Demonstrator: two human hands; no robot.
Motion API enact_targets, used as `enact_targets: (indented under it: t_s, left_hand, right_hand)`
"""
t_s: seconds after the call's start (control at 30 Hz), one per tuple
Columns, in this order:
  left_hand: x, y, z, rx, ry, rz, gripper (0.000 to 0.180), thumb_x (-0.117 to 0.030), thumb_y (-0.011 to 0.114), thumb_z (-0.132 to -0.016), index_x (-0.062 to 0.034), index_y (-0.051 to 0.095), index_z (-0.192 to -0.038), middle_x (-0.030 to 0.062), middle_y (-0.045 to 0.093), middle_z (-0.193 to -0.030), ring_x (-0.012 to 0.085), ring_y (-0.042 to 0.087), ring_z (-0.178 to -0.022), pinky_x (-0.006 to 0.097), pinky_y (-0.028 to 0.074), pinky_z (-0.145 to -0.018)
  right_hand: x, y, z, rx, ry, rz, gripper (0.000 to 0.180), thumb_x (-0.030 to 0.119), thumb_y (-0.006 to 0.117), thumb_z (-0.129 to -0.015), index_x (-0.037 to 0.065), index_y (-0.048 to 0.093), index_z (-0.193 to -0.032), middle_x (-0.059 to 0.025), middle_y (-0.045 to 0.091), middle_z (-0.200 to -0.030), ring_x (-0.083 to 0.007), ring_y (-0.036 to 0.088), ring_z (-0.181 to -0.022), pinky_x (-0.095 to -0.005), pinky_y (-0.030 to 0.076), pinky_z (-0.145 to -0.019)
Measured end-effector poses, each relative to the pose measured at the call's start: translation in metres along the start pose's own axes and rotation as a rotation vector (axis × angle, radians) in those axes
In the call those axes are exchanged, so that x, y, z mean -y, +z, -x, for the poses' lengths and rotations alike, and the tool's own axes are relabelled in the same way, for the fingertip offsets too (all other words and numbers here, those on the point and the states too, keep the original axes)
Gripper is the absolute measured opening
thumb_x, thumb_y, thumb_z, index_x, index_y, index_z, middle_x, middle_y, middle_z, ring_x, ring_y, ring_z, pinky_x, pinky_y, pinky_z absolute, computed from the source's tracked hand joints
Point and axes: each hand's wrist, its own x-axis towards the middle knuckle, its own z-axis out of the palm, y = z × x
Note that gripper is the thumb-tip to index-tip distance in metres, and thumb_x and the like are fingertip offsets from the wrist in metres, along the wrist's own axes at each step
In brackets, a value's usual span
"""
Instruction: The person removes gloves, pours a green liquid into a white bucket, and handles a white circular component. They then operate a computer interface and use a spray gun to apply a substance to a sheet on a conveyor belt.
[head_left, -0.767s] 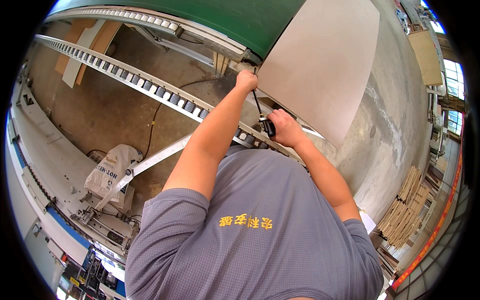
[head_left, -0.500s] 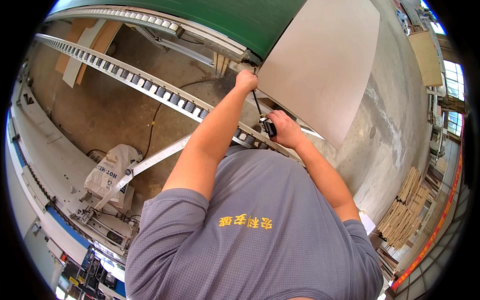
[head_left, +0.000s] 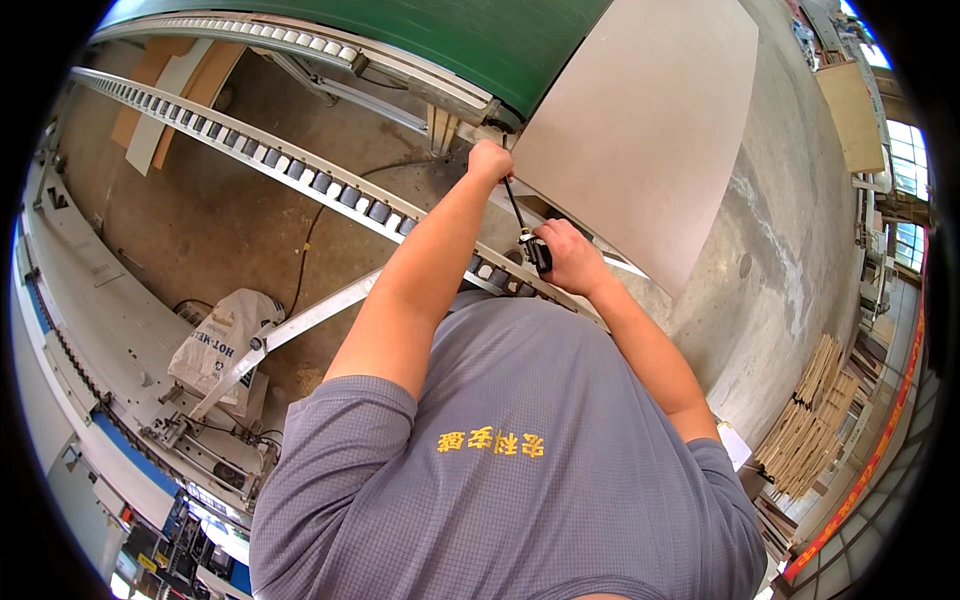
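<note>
The board [head_left: 640,130] lies flat ahead of me, its near corner overhanging the roller rail [head_left: 330,185], with the green belt [head_left: 400,30] running off to its left. It is a large pale sheet, thin at the edge. I judge it stiff enough to keep its shape but heavy and awkward for its spread, with a smooth face that gives little grip. The edges and the corner are the only places to take hold, and the corner looks like the part most easily chipped.

My left hand [head_left: 490,160] is closed in a fist right at that near corner, gripping the top end of a thin dark rod [head_left: 514,205]. Whether my knuckles also press against the board edge, I cannot tell.

My right hand [head_left: 568,255] sits lower, just over the rail, curled tight around a black handle [head_left: 538,255] at the rod's bottom end. The rod runs slanted between my two fists. It looks rigid and light, easy to steer with both hands, though what its tip meets is hidden behind my left fist.
</note>
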Motion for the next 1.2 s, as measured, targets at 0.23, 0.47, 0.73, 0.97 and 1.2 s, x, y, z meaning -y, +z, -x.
enact_targets:
  t_s: [0.23, 0.47, 0.73, 0.97, 1.2]
  left_hand:
    - [0.001, 0.000, 0.000, -0.007, -0.011, 0.085, 0.008, 0.000, 0.062, -0.083, 0.0032, 0.069, -0.085, 0.0161, 0.070, -0.070, 0.0266, 0.070, -0.058, 0.037, 0.056, -0.049]
    - [-0.003, -0.001, 0.007, -0.002, -0.005, 0.081, 0.009, 0.001, 0.060, -0.084, 0.0032, 0.069, -0.087, 0.0165, 0.070, -0.072, 0.0267, 0.071, -0.060, 0.037, 0.056, -0.050]
    - [-0.023, -0.006, 0.034, 0.074, -0.059, 0.266, 0.012, -0.005, 0.061, -0.086, 0.0059, 0.066, -0.084, 0.0132, 0.069, -0.075, 0.0226, 0.069, -0.060, 0.036, 0.057, -0.052]
    - [-0.053, -0.021, 0.081, 0.130, 0.078, 0.344, 0.021, -0.009, 0.056, -0.088, 0.0040, 0.065, -0.102, 0.0105, 0.069, -0.080, 0.0188, 0.067, -0.062, 0.032, 0.055, -0.054]
    - [-0.118, -0.028, 0.117, -0.008, 0.945, -0.406, 0.018, -0.011, 0.073, -0.081, -0.0080, 0.071, -0.098, 0.0061, 0.068, -0.102, 0.0242, 0.066, -0.086, 0.034, 0.053, -0.076]
  right_hand:
    - [0.002, 0.000, -0.003, 0.061, 0.042, 0.069, 0.044, 0.010, 0.076, -0.062, 0.003, 0.061, -0.102, -0.0143, 0.059, -0.101, -0.0338, 0.056, -0.101, -0.0414, 0.049, -0.091]
    - [0.001, 0.004, 0.001, -0.021, 0.017, 0.000, 0.047, 0.007, 0.076, -0.060, 0.002, 0.060, -0.104, -0.0146, 0.059, -0.103, -0.0343, 0.056, -0.104, -0.0419, 0.049, -0.091]
    - [0.002, -0.013, 0.015, -0.068, -0.013, -0.103, 0.055, 0.005, 0.076, -0.060, 0.001, 0.058, -0.111, -0.0169, 0.060, -0.110, -0.0372, 0.057, -0.107, -0.0429, 0.049, -0.092]
    - [0.018, -0.069, 0.049, -0.110, 0.208, -0.511, 0.051, 0.005, 0.072, -0.070, 0.001, 0.057, -0.118, -0.0141, 0.060, -0.106, -0.0259, 0.059, -0.091, -0.0330, 0.049, -0.085]
    - [0.014, -0.118, 0.053, -0.138, 0.267, -0.876, 0.048, 0.005, 0.068, -0.071, -0.001, 0.060, -0.118, -0.0070, 0.063, -0.107, -0.0154, 0.058, -0.094, -0.0274, 0.046, -0.085]
